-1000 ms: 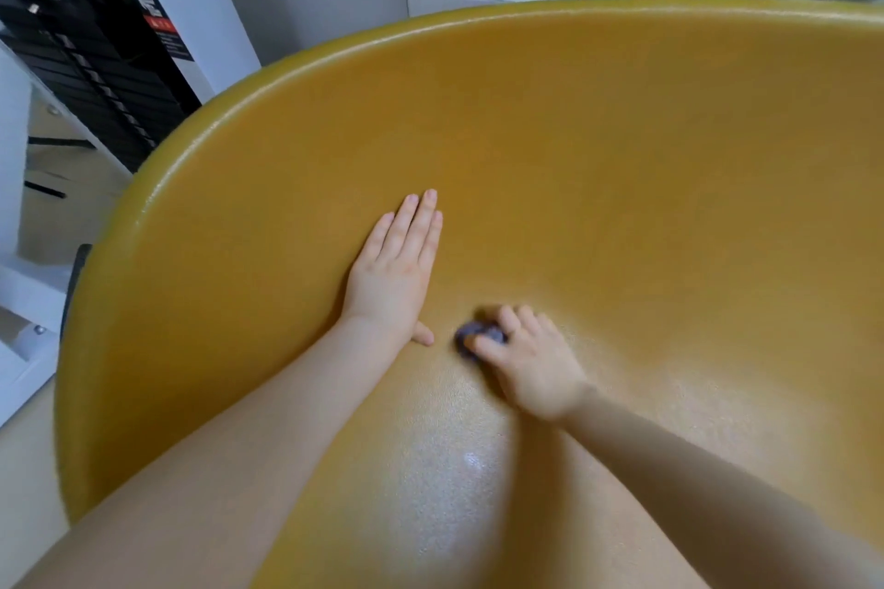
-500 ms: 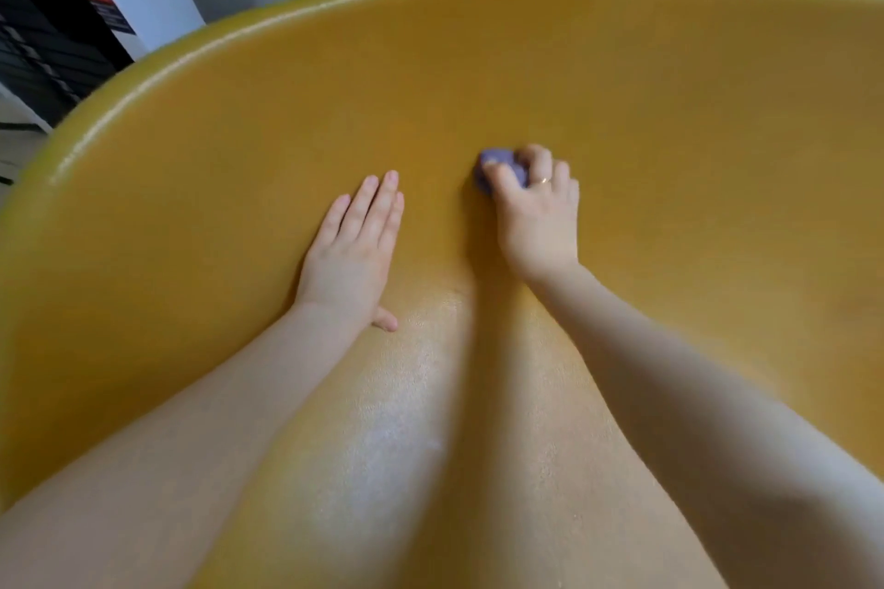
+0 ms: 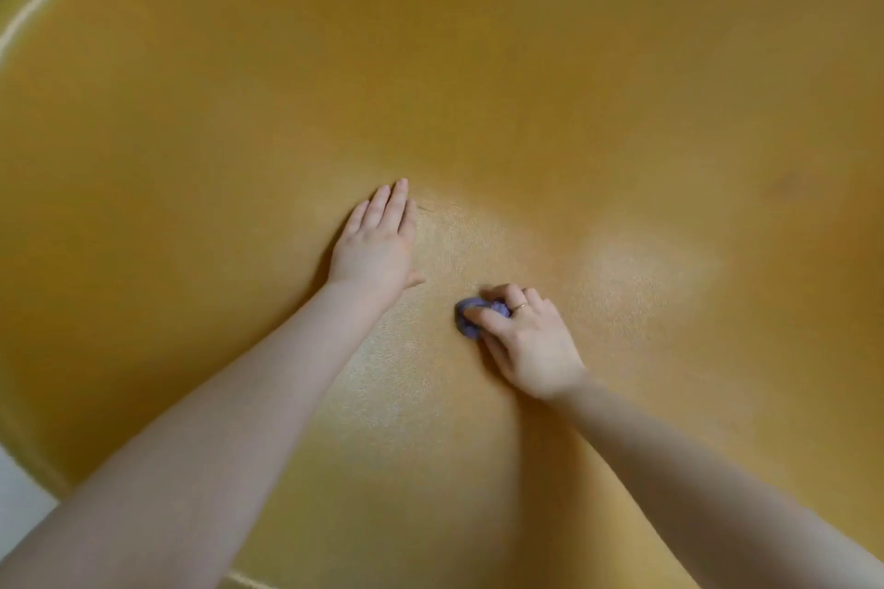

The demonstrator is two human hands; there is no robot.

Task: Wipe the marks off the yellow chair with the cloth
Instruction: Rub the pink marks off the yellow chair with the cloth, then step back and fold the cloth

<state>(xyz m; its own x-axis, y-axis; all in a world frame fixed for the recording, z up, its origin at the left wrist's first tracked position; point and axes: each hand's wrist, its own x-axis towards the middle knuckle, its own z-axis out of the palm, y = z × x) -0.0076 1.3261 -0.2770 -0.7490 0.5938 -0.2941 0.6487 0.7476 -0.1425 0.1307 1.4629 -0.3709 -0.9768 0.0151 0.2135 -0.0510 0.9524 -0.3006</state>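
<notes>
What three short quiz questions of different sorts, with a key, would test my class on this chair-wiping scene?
1. True or false: the left hand lies flat, fingers straight, on the yellow chair.
2. Multiple choice: the purple cloth is A) draped over the chair's rim, B) bunched in the right hand's grip against the seat, C) under the left hand.
3. Fill in: a ___ shows on a finger of the right hand.

Key: 1 true; 2 B; 3 ring.
</notes>
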